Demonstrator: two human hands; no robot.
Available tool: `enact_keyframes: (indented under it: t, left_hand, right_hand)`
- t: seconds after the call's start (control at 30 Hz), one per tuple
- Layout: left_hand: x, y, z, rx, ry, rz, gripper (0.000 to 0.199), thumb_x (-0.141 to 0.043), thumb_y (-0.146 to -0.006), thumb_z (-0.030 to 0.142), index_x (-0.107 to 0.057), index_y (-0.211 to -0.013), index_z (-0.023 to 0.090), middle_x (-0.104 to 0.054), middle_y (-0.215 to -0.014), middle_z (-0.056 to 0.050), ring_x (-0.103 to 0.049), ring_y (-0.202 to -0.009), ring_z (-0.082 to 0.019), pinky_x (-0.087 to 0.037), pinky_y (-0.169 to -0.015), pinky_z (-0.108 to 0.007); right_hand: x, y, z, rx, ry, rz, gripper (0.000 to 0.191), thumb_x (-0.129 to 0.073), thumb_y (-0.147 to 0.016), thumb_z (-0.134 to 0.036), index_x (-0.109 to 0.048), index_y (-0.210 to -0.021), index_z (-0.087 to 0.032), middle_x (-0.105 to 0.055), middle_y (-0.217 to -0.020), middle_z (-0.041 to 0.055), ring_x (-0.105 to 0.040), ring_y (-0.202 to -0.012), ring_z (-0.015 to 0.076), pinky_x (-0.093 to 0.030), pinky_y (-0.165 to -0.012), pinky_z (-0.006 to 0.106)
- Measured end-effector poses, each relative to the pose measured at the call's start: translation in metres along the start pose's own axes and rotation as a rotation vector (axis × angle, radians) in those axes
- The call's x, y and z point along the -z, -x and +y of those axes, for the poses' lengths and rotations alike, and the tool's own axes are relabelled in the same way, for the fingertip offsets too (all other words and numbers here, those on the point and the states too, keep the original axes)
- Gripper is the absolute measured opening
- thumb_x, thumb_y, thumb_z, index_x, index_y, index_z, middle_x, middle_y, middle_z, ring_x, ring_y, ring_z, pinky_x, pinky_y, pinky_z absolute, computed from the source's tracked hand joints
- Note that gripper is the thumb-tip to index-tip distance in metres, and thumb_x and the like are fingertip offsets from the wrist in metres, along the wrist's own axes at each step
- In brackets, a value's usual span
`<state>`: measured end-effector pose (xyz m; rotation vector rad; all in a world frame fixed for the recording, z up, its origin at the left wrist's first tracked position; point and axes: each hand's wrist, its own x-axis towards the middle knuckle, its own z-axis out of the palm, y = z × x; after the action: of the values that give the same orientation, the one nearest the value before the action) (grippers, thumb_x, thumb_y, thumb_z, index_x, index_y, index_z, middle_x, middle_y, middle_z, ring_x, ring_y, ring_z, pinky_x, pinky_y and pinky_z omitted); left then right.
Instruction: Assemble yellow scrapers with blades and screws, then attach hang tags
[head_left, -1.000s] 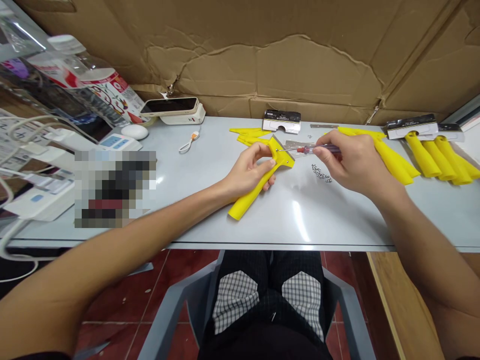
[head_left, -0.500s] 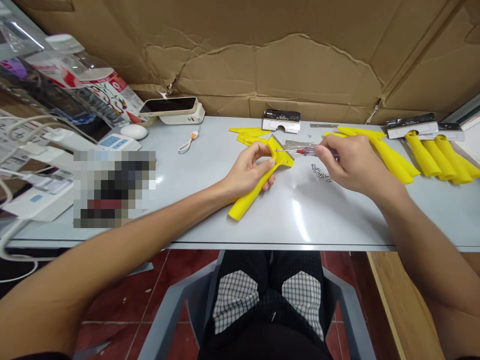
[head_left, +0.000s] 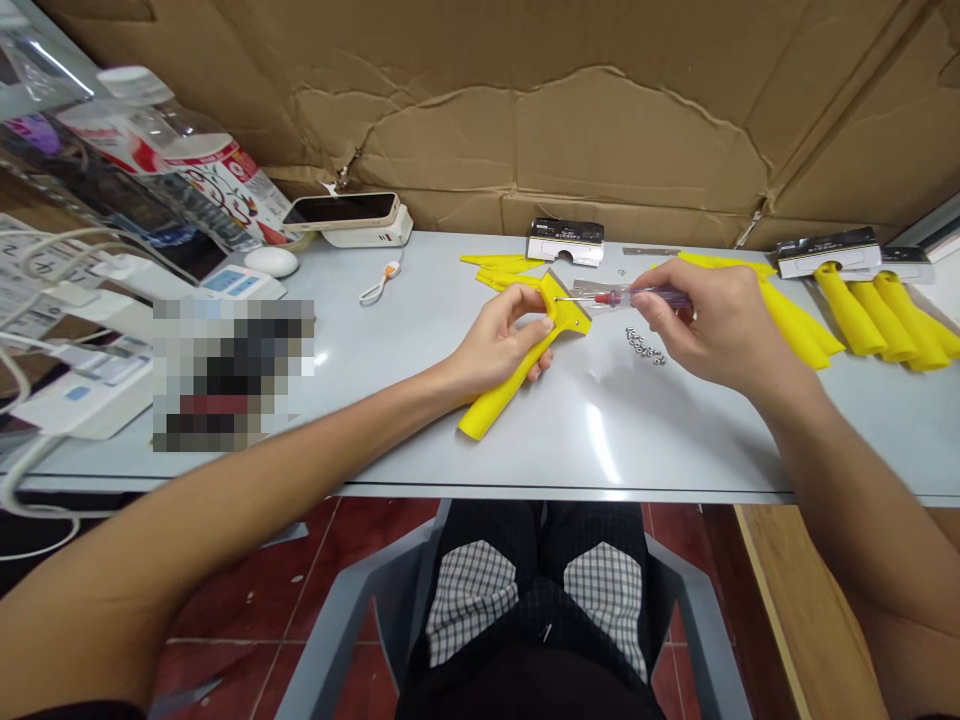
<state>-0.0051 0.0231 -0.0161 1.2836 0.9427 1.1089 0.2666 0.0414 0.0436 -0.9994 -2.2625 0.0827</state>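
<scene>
My left hand is closed around the neck of a yellow scraper, whose wide head with a thin metal blade points up and to the right. Two small screws show in that head. My right hand grips a screwdriver with a clear and red handle; its tip meets the upper screw. A small pile of screws lies on the table just left of my right hand. Behind the scraper head are flat yellow pieces, and a metal blade rests partly hidden behind the screwdriver.
More yellow handles lie at the right beside black-and-white boxes. Another such box stands at the back against cardboard. A phone, a white mouse, bottles and a power strip occupy the left.
The screwdriver stays at the same screw, and my right hand has shifted its grip slightly on the handle. My left hand holds the scraper as before; the whole view moved a little.
</scene>
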Motion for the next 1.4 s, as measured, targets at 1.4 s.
enact_keyframes:
  t: [1.4]
  left_hand:
    - [0.0,-0.001,0.0,-0.002,-0.01,0.009,0.026,-0.076,-0.1,0.022,-0.052,-0.108,0.021,-0.064,-0.156,-0.017,-0.071,-0.059,-0.005,-0.054,-0.043,-0.024]
  right_hand:
    - [0.004,0.004,-0.007,-0.095,-0.136,-0.117,0.025,-0.075,-0.097,-0.029,-0.067,-0.12,-0.029,-0.075,-0.092,0.003,-0.061,-0.066,0.0208,-0.048,-0.061,0.04]
